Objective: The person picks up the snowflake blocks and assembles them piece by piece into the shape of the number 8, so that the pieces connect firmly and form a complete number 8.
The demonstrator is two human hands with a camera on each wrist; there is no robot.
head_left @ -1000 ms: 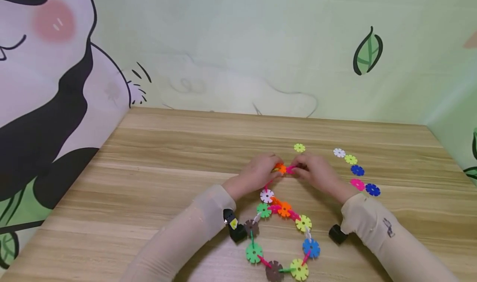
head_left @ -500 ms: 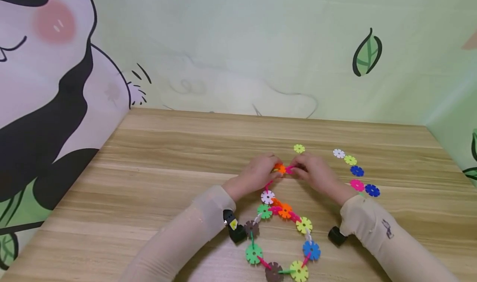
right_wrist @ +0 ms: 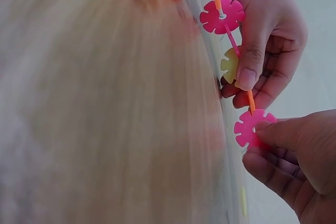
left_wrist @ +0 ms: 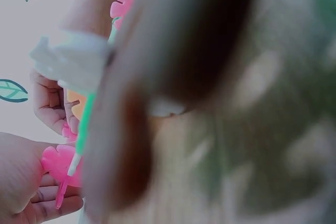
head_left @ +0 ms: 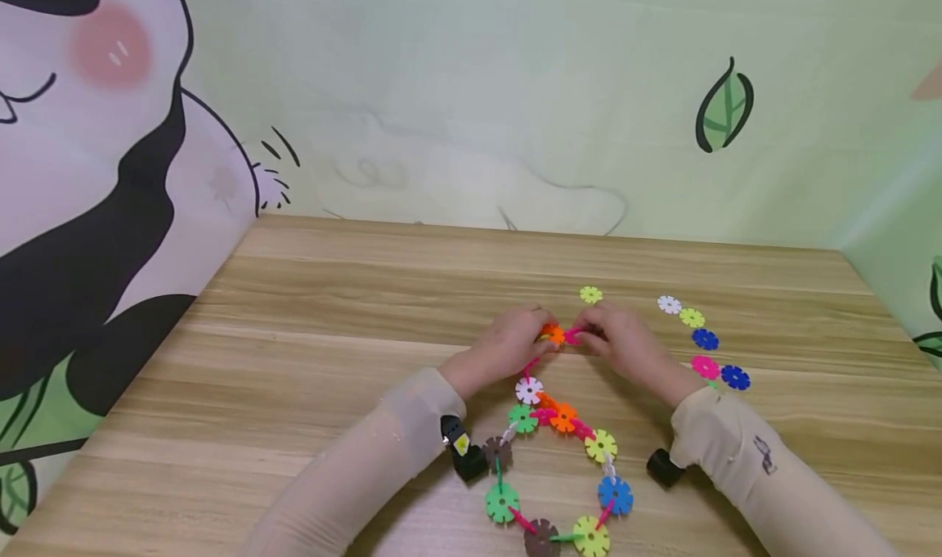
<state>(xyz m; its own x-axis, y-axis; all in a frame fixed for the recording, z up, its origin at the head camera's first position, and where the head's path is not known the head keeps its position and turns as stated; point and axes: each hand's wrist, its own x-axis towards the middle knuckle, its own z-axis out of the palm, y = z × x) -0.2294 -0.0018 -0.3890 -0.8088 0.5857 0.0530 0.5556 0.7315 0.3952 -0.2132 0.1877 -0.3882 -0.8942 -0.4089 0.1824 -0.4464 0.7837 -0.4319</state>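
My left hand (head_left: 513, 340) pinches a yellow notched plastic disc (right_wrist: 229, 66) in the chain, beside the orange disc (head_left: 553, 334). My right hand (head_left: 621, 340) pinches a pink notched disc (right_wrist: 245, 128) between thumb and fingers. In the right wrist view that pink disc meets the edge-on orange one; how deep the notches sit is hidden. Below my left hand, the chain runs through a white disc (head_left: 528, 390) to a ring of interlocked discs, among them a green one (head_left: 502, 502) and a blue one (head_left: 615, 495). The left wrist view is largely blocked by a blurred finger.
Loose discs lie beyond my right hand: a yellow one (head_left: 591, 294), a white one (head_left: 669, 304), a pink one (head_left: 705, 367) and blue ones (head_left: 735, 377). The wooden table (head_left: 331, 295) ends at a printed wall (head_left: 456, 115). Black wrist cameras (head_left: 666, 468) hang near the table.
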